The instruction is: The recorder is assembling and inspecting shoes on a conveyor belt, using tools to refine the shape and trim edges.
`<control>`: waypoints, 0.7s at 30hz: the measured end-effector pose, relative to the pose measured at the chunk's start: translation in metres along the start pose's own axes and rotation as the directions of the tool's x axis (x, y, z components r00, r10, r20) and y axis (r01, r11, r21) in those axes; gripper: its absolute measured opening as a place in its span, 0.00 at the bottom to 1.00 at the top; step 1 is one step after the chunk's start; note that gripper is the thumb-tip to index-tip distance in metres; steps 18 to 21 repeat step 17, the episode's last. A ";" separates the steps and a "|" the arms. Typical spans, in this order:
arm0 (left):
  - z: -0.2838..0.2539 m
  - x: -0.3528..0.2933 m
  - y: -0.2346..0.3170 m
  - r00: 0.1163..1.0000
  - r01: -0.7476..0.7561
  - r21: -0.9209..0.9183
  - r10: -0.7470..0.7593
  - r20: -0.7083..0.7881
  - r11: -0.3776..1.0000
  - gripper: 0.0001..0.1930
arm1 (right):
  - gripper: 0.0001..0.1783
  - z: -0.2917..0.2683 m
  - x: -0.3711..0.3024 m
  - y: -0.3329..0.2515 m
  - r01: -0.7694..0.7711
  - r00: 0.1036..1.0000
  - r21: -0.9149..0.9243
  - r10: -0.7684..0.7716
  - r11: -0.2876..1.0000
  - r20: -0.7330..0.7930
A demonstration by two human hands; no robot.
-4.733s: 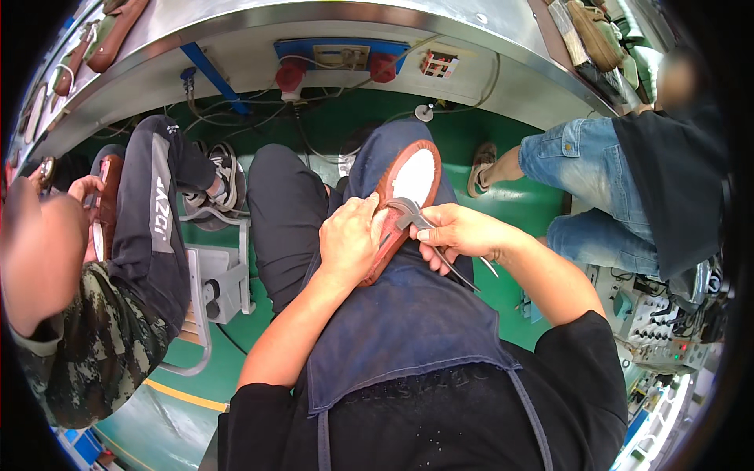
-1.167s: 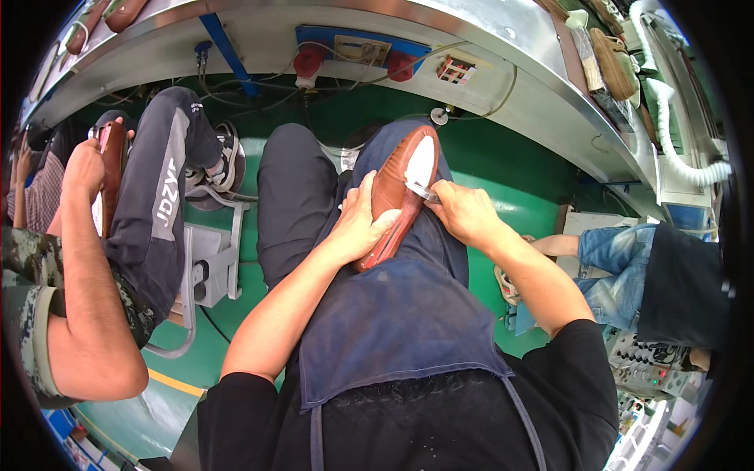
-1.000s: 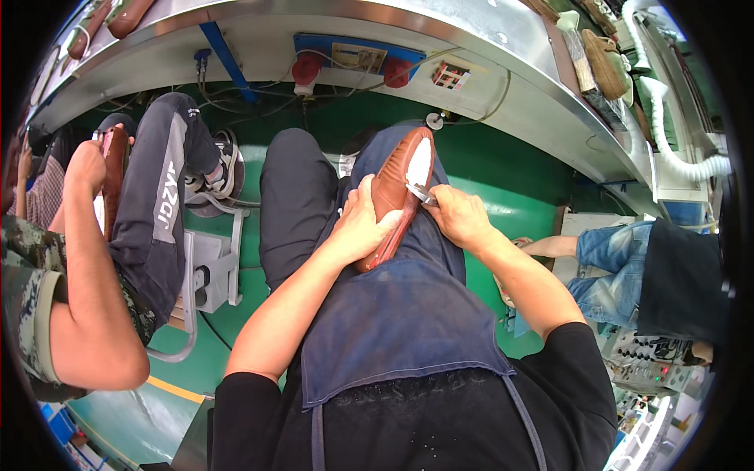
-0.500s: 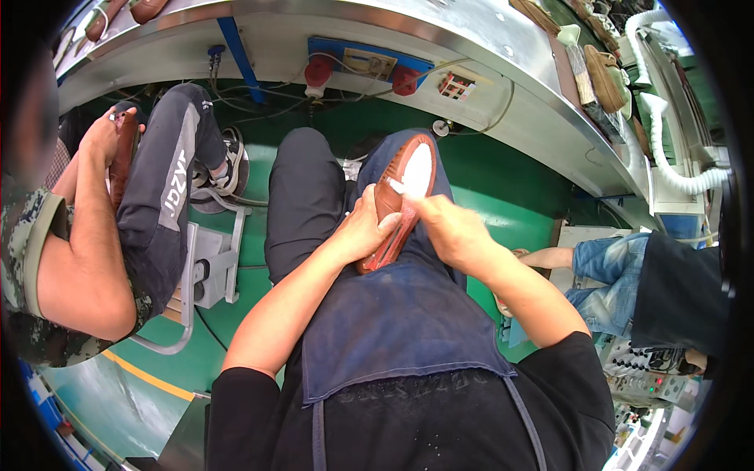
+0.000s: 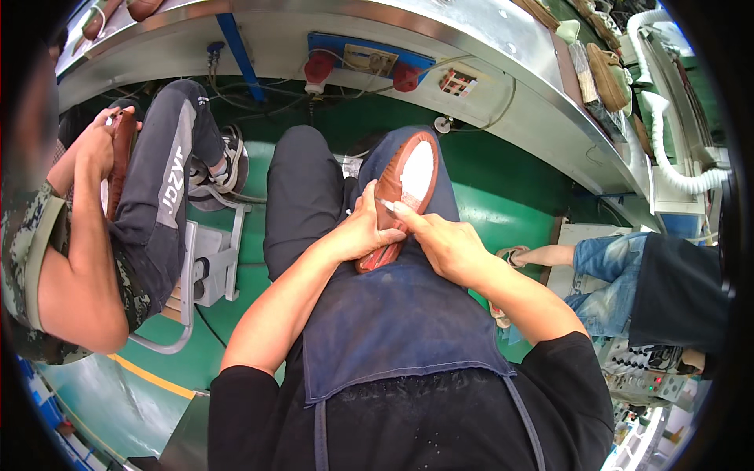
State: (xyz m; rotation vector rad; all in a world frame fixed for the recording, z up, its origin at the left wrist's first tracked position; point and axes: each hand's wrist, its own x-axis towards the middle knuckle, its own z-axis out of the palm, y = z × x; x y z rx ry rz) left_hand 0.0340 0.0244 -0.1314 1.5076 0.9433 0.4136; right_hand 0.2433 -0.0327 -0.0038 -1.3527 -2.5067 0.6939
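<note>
A brown shoe upper (image 5: 404, 157) rests on my right thigh with its underside turned up. An oval white patch (image 5: 420, 169) covers the front of that underside, and reddish strips show toward the heel. My left hand (image 5: 361, 228) grips the shoe along its left side, thumb lying across the underside. In my right hand (image 5: 448, 242) the fingers pinch a thin pale tool (image 5: 385, 204). Its tip meets the brown edge near my left fingers; its kind is too small to tell. My palm and fingers partly cover the heel end.
A metal-edged workbench (image 5: 353, 12) runs across the front, with a blue socket panel (image 5: 369, 59) beneath. At left a seated co-worker's hand (image 5: 98, 145) holds another brown shoe (image 5: 122, 161). Another person in denim shorts (image 5: 609, 275) is at right. Brown shoes (image 5: 606, 78) lie on the bench.
My right hand has moved down and slightly left, bringing the pale tool from the white patch's edge to the brown side near my left fingers. My left hand keeps its grip.
</note>
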 end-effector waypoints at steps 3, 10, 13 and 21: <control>-0.001 0.002 -0.001 1.000 -0.025 0.067 0.026 -0.012 0.997 0.71 | 0.42 -0.001 0.001 -0.001 0.009 0.997 0.070 -0.004 0.997 -0.074; -0.005 -0.002 0.018 0.998 -0.022 0.034 0.024 -0.059 0.999 0.66 | 0.24 -0.009 -0.001 0.017 -0.364 0.931 0.331 0.351 0.871 0.100; -0.006 0.002 0.018 0.990 0.077 0.122 -0.062 -0.128 0.990 0.62 | 0.15 -0.024 0.003 0.029 -0.525 0.849 0.494 0.467 0.693 0.247; -0.009 0.008 0.044 0.983 0.171 0.274 -0.145 -0.112 0.946 0.59 | 0.12 -0.038 0.012 0.045 -0.593 0.805 0.625 0.357 0.508 0.473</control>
